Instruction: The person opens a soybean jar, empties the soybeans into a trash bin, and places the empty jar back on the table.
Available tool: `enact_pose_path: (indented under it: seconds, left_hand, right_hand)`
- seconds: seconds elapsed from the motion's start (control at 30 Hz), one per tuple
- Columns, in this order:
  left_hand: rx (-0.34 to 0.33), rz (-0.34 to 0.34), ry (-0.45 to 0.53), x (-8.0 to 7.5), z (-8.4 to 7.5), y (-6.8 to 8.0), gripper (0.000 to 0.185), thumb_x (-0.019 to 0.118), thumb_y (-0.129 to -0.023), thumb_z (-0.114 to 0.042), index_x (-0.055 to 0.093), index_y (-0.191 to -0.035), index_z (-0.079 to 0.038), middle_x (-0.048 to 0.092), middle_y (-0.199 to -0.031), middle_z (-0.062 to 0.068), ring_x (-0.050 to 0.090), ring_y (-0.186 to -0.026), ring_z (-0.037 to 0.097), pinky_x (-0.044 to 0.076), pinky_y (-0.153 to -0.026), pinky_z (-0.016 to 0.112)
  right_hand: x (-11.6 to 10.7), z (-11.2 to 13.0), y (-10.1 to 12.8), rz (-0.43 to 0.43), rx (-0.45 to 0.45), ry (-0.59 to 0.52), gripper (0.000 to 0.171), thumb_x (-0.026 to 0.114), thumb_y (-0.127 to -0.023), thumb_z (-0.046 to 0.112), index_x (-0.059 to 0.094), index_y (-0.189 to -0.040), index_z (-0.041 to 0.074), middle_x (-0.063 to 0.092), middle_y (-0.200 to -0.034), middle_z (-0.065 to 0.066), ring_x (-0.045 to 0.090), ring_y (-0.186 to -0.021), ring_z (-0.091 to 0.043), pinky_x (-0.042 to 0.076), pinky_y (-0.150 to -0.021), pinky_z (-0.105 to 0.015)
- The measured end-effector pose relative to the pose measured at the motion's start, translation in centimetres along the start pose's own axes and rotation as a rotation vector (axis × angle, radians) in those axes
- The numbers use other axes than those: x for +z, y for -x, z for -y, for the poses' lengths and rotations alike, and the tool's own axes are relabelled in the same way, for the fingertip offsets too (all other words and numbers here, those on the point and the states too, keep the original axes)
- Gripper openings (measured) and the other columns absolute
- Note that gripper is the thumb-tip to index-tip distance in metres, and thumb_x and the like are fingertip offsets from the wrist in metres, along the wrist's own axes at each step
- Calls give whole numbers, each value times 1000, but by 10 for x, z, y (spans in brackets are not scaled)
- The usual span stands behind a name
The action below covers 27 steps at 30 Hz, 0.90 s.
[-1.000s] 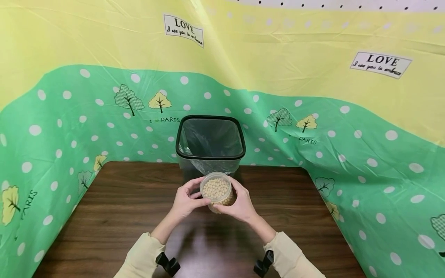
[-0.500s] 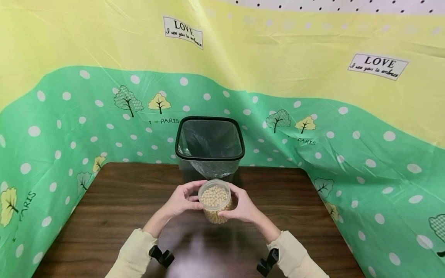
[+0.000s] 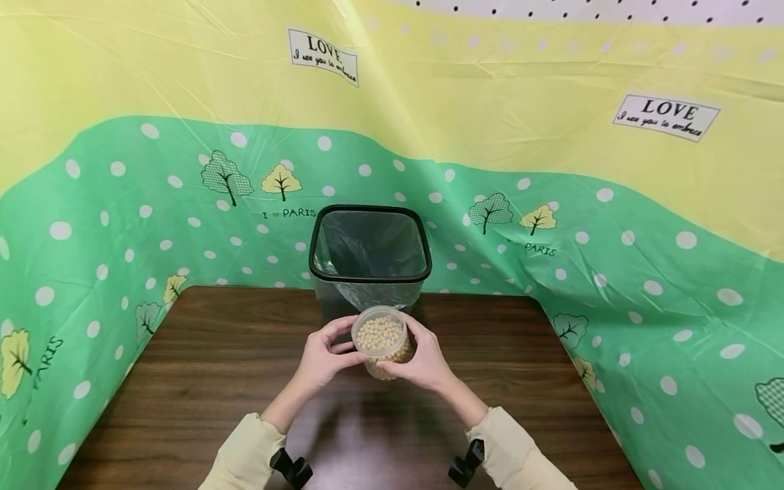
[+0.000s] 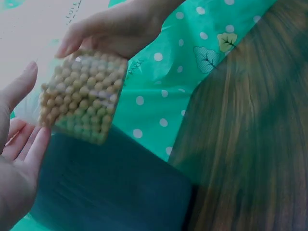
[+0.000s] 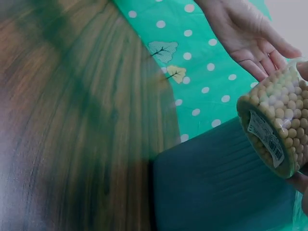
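Both hands hold a clear plastic jar point(image 3: 392, 350) of round beige beans above the table, in front of the bin. From the left side my left hand point(image 3: 321, 354) holds it near the rim, thumb in front and fingers behind. My right hand point(image 3: 425, 357) grips its right side, the thumb across the front. In the right wrist view, the jar point(image 5: 279, 115) shows its base with a white printed label, and the left hand point(image 5: 245, 36) is beside it. The left wrist view has the jar point(image 4: 84, 96) between both hands. Whether a clear lid covers it, I cannot tell.
A dark bin point(image 3: 370, 278) with a black rim and a clear liner stands just beyond the jar, at the back of the brown wooden table point(image 3: 233, 340). A green and yellow printed curtain point(image 3: 184, 156) hangs round the back and sides.
The jar was lowered toward me half a second ago, with more of its side showing. Now both hands have it up again, nearer the bin, much as one second ago.
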<state>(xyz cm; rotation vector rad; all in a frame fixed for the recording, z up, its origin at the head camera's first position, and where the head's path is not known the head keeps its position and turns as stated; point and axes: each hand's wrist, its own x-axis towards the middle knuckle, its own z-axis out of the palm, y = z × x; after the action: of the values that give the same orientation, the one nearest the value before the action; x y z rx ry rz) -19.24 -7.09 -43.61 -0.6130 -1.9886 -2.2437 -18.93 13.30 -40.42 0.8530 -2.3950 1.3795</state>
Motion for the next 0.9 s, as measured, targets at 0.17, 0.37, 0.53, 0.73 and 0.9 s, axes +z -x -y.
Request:
enact_pose_path:
  seconds: [0.17,0.37,0.53,0.73,0.9]
  left_hand:
    - [5,131,73,-10,-4,-3,62,74,-72,1,44,-125,12,47,-122,31,56,-103,9,50,-82,29]
    - [-30,282,90,-14,-9,-3,80,78,-70,-19,37,-132,10,41,-128,32,52,-108,8,48,-86,29]
    - [-22,204,85,-8,-8,1,74,80,-67,-11,43,-128,10,44,-127,31,53,-109,11,48,-86,28]
    - [-23,-4,-41,7,-7,5,66,79,-63,2,49,-123,4,52,-122,22,52,-111,27,48,-86,30]
    - [-53,-7,-81,8,-10,3,67,79,-64,3,48,-124,2,51,-123,19,51,-112,27,47,-87,31]
  right_hand:
    - [-11,11,-3,116,42,-141,73,78,-61,0,45,-126,-7,56,-114,-21,55,-99,-27,47,-80,-28]
    - [-16,11,-3,245,21,-168,72,78,-62,1,46,-126,-6,57,-115,-19,55,-99,-19,47,-81,-30]
    - [-13,12,-1,179,-22,-104,76,81,-59,4,46,-125,-6,57,-114,-18,56,-99,-24,48,-82,-32]
    - [-3,15,2,11,-71,36,79,84,-56,8,46,-124,-8,56,-114,-21,56,-101,-33,47,-85,-36]
    - [-3,14,1,-6,-42,15,77,83,-57,7,47,-123,-9,57,-113,-22,56,-99,-34,48,-83,-35]
